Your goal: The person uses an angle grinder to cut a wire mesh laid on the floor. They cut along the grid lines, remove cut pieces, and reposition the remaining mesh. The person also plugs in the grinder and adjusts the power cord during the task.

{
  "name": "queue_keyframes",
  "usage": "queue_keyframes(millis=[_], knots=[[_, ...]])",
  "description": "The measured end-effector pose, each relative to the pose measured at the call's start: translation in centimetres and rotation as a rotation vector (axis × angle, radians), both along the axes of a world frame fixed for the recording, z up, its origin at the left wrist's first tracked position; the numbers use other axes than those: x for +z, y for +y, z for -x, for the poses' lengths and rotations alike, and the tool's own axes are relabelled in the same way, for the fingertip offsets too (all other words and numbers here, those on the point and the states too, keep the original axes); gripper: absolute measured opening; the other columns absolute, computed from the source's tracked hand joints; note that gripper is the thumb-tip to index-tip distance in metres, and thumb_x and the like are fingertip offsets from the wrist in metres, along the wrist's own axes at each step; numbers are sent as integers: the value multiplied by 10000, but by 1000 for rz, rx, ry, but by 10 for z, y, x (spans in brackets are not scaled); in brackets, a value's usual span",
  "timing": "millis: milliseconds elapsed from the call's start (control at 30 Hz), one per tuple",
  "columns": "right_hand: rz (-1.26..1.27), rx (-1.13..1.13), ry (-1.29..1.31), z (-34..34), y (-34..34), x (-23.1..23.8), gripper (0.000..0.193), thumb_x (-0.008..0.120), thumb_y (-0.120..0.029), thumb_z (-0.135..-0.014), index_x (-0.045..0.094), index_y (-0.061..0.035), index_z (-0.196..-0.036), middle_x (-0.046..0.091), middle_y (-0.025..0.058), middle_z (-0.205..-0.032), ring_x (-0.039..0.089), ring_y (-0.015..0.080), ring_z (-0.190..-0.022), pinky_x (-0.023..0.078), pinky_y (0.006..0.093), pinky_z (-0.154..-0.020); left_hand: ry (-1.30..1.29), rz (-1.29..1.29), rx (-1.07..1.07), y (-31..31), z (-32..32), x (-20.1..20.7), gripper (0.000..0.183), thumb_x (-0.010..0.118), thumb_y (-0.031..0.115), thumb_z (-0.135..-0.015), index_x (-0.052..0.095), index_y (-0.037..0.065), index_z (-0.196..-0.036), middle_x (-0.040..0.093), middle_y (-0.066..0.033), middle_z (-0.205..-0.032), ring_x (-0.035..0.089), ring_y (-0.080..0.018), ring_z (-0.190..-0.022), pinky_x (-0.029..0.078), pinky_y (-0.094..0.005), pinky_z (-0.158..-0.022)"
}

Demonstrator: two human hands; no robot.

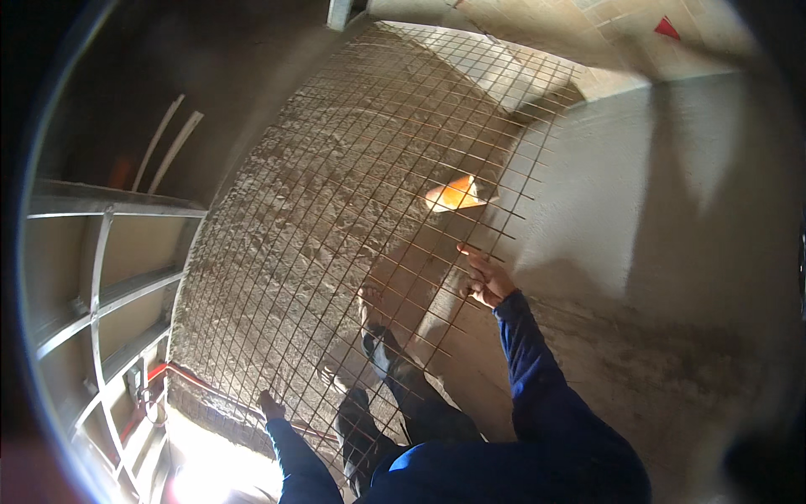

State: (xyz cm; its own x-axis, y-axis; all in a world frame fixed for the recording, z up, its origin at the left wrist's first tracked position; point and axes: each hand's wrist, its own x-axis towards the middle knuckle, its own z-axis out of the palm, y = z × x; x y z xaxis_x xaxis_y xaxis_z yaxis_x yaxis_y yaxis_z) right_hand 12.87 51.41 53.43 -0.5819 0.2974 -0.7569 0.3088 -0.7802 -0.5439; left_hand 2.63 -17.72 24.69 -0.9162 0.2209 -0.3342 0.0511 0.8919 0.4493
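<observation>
A large sheet of rusty wire mesh (336, 227) spans the middle of the view, and my legs and bare feet (369, 307) show through its grid. At its right edge, my right hand (485, 279) is closed around the wire ends with the index finger stretched along the mesh. My left hand (270, 405) grips the mesh near its lower left edge; its fingers are small and partly hidden. Beyond the wires, close to the right hand, is a bright orange and white object (454, 194) whose kind I cannot make out.
Rough grey concrete (285, 185) lies behind the mesh. To the right is a smooth, wet-looking grey surface (579, 185). A metal frame (101, 311) stands at the left, near a red pipe (193, 378). Tiles (621, 25) and a red triangular piece (667, 28) are at the top right.
</observation>
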Motion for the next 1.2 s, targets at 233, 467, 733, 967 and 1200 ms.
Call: queue_keyframes(millis=[233, 467, 733, 967, 1200], knots=[[6, -1, -20, -2, 4, -6, 491, 546, -278, -1000, 401, -97, -1433, 341, -87, -581, 400, 41, -470, 569, 391, -609, -801, -220, 1304, 14, 11, 12, 392, 564, 515, -838, 330, 227, -711, 309, 12, -632, 275, -144, -572, 278, -332, -527], [-23, 27, -63, -1, 4, 2, 529, 617, -347, -958, 431, -137, -1406, 348, -84, -571, 437, 47, -483, 547, 396, -623, -936, -294, 1215, 26, 16, 34, 350, 584, 534, -833, 438, 225, -908, 370, -7, -827, 369, -177, -718, 360, -389, -610], [-6, -88, -221, -14, 9, -23, 553, 655, -373, -924, 448, -157, -1389, 531, -82, -623, 548, 82, -543, 552, 445, -675, -1095, -366, 1287, 40, -1, 12, 407, 563, 507, -842, 450, 241, -1128, 421, -50, -1095, 441, -244, -900, 368, -482, -743], [-108, -214, -96, -38, -1, -38, 512, 654, -225, -929, 431, -175, -1387, 624, -5, -923, 620, 154, -823, 560, 461, -818, -1163, -358, 1117, 32, -12, 4, 613, 582, 545, -841, 383, 316, -1373, 423, -76, -1279, 485, -308, -1012, 386, -582, -823], [-420, -301, -331, -46, -17, -51, 535, 625, -151, -931, 383, -141, -1408, 615, 60, -1186, 646, 216, -987, 564, 484, -826, -970, -533, 953, 53, -17, 58, 619, 581, 376, -936, 315, 197, -1466, 551, -43, -1258, 534, -215, -934, 436, -420, -636]])
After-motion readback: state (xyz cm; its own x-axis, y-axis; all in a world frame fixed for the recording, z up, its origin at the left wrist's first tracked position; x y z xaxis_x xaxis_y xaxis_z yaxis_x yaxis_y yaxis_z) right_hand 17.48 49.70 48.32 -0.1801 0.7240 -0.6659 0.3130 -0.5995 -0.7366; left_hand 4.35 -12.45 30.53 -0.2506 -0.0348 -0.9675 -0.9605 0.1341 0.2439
